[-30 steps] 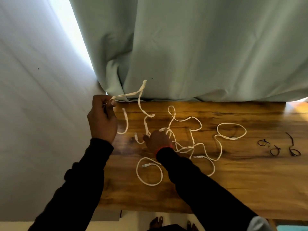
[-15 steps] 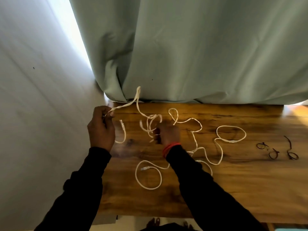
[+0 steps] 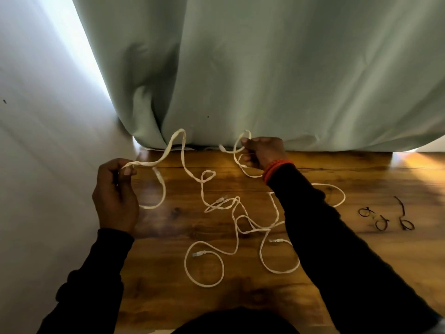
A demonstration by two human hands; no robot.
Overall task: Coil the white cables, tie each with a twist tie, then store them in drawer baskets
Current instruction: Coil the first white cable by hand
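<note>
I see my left hand (image 3: 115, 194) raised at the left edge of the glossy brown wooden surface (image 3: 361, 261), its grip pinched on one strand of the tangled white cables (image 3: 218, 206). My right hand (image 3: 263, 153) is up by the pale green curtain (image 3: 265, 68), grip closed on a small loop of cable. Half a second ago that hand was lower, over the surface's middle. The remaining cable sprawls across the surface; three black twist ties (image 3: 382, 216) lie toward its right side.
</note>
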